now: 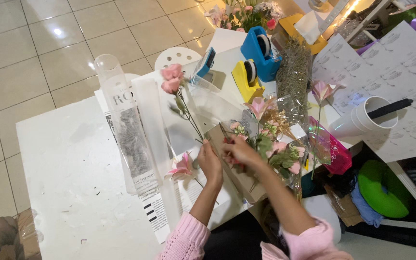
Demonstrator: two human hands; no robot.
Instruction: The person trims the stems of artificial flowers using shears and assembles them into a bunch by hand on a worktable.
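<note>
While your left hand (210,163) pins brown wrapping paper (232,171) to the white table (68,163), fingers curled narrow beside a loose pink lily (183,167), you seem to be arranging the bouquet (270,144); your right hand (237,151) pinches its stems, blurred; next likely needs a steady grip while wrapping.

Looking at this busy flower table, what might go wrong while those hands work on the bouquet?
1. The loose pink rose stem lies close to the left hand; a nudge could knock it about.
2. The right hand presses into the bouquet, so blooms might get crushed.
3. The white cup stack lies tipped beside the bouquet and could roll.
</note>
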